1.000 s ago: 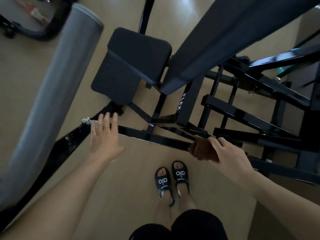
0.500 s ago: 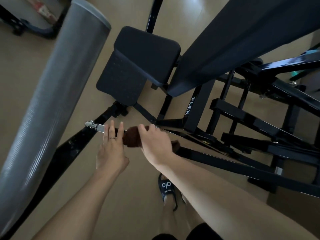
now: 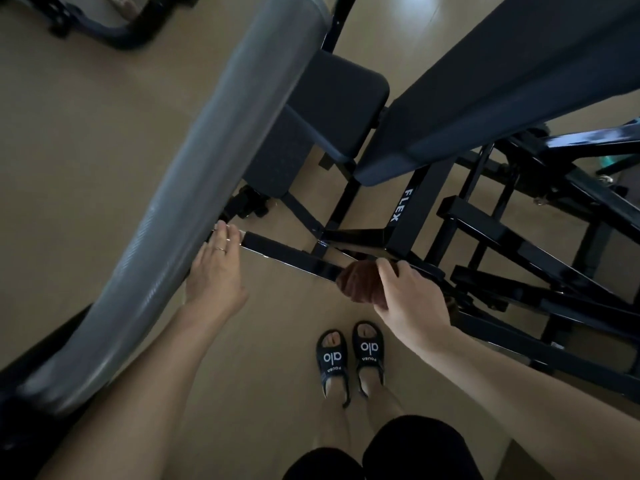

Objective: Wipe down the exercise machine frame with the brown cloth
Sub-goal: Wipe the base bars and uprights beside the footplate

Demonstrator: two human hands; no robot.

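A black exercise machine frame point(image 3: 408, 233) marked FLEX fills the right and centre of the view. One long black bar point(image 3: 287, 254) of it runs from left to lower right. My right hand point(image 3: 412, 296) grips the bunched brown cloth point(image 3: 360, 282) and presses it on that bar near the frame's junction. My left hand point(image 3: 214, 271), wearing a ring, rests with straight fingers on the bar's left end, beside the grey roller.
A thick grey padded roller point(image 3: 194, 188) slants across the left, close to my left hand. A dark seat pad point(image 3: 332, 109) and a long back pad point(image 3: 485, 81) stand beyond the bar. My feet in black slides point(image 3: 349, 358) stand on the tan floor point(image 3: 86, 150).
My right hand has slid the cloth to the right along the bar, away from my left hand. The left hand stays at the bar's left end.
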